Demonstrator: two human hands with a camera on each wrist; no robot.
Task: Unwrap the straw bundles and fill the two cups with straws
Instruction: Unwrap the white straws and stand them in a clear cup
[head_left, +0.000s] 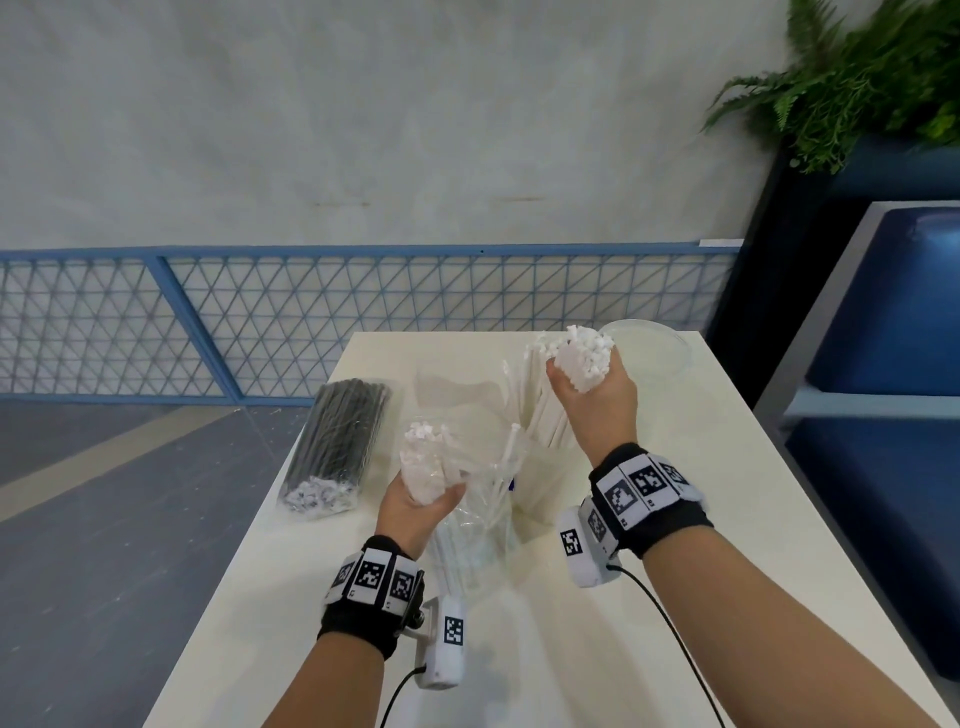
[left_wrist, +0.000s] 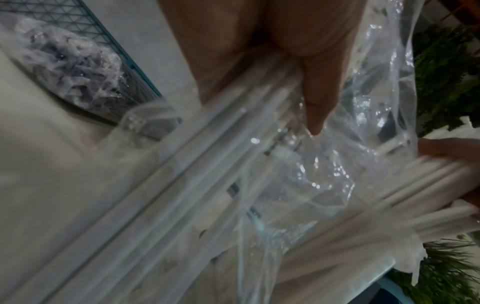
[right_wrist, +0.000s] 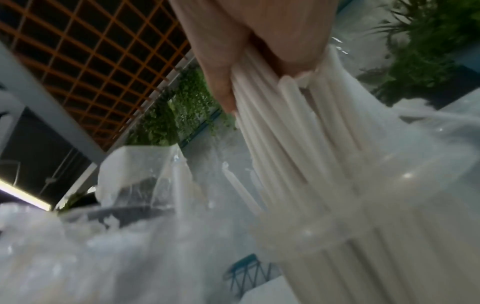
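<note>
My right hand (head_left: 597, 400) grips a thick bunch of white straws (head_left: 582, 356) upright over the table's middle. In the right wrist view these white straws (right_wrist: 285, 133) run down into a clear cup (right_wrist: 405, 174). My left hand (head_left: 415, 506) holds a second bunch of white straws (head_left: 426, 462) that is still partly inside its loose clear wrap (head_left: 483, 467). The left wrist view shows my fingers (left_wrist: 314, 98) curled round that wrapped bunch (left_wrist: 207, 164). A second clear cup (head_left: 670, 353) stands at the far right. A wrapped bundle of black straws (head_left: 337, 441) lies at the left.
The white table (head_left: 701, 519) is narrow, with its left edge close beside the black bundle. A blue mesh fence (head_left: 311, 322) runs behind it. A blue bench (head_left: 883, 322) and a plant (head_left: 857, 78) stand to the right.
</note>
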